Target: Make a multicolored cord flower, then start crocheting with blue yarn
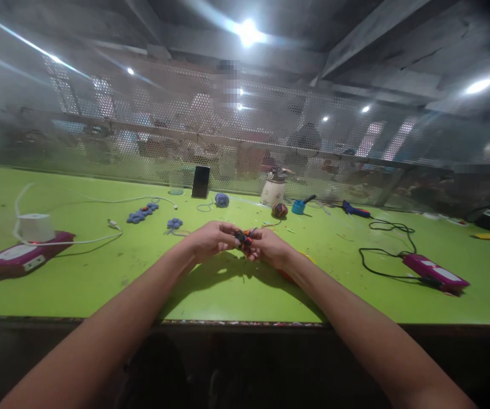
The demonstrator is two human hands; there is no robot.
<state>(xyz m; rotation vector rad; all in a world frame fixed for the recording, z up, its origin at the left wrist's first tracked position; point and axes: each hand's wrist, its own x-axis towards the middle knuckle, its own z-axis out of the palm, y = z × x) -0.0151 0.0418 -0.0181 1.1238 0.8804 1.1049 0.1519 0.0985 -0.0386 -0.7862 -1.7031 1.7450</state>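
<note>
Above the green table (219, 295), both my hands meet at a small multicoloured yarn piece (244, 238) in dark, orange and pink strands. My left hand (213, 241) pinches its left side, and my right hand (268, 247) grips it from the right. Whether a hook is among the fingers is too small to tell. Just beyond lies a ball of multicoloured yarn (279, 211), with a thin strand trailing from it towards my right hand. Blue-violet crocheted flowers (174, 223) lie left of my hands, near a joined row of them (142, 213).
At the back stand a phone (200, 182), a clear cup (175, 183), a beige jug (273, 187) and a blue yarn ball (221, 200). A blue pot (298, 207) and glue gun (356, 209) are right. Power strips (436, 272) with cables lie on both sides.
</note>
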